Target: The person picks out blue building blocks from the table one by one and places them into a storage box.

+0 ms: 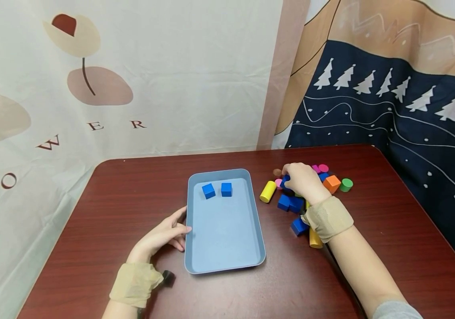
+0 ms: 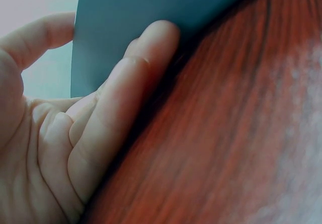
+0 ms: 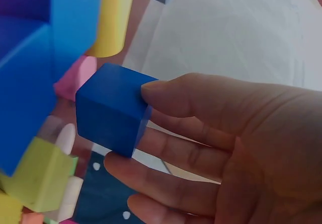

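My right hand (image 1: pixel 303 179) is at the pile of blocks right of the tray. In the right wrist view its thumb and fingers pinch a blue cube (image 3: pixel 113 108). Beside the blue-grey tray (image 1: pixel 223 239), my left hand (image 1: pixel 163 235) holds the left rim. Its thumb lies at the top edge and the other fingers rest against the outer wall, as the left wrist view shows. Inside the tray, near its far end, sit two blue cubes, a left one (image 1: pixel 209 191) and a right one (image 1: pixel 226 189).
Around the right hand lie more blue blocks (image 1: pixel 299 226), a yellow cylinder (image 1: pixel 268 192), an orange block (image 1: pixel 331 184), a green cylinder (image 1: pixel 346 184) and pink pieces (image 1: pixel 323 168). The dark red table (image 1: pixel 139 186) ends at a hanging cloth (image 1: pixel 195 88) behind.
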`<state>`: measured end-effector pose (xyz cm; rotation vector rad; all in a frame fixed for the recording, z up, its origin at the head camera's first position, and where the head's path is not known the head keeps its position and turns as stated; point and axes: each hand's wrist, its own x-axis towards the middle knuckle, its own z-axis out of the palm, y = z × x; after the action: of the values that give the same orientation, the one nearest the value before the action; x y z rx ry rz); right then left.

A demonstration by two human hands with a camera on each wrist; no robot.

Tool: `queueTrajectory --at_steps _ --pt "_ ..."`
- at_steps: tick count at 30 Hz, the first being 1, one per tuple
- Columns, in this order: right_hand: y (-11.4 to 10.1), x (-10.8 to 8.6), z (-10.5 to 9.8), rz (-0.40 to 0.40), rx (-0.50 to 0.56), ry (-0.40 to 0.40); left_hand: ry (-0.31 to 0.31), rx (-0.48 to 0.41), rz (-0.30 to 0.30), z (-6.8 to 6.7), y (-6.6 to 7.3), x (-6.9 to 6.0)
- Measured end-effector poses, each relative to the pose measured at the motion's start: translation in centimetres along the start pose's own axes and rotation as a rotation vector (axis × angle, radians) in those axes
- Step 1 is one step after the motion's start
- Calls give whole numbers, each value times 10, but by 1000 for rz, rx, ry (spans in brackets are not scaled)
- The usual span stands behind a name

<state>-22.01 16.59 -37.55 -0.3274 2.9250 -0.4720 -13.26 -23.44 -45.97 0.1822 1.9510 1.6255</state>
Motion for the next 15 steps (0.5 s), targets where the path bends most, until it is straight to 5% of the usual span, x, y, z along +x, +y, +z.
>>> queueTrajectory --at_steps 15 --pt "-26 -3 -14 -58 20 51 1 0 10 -1 -1 1"
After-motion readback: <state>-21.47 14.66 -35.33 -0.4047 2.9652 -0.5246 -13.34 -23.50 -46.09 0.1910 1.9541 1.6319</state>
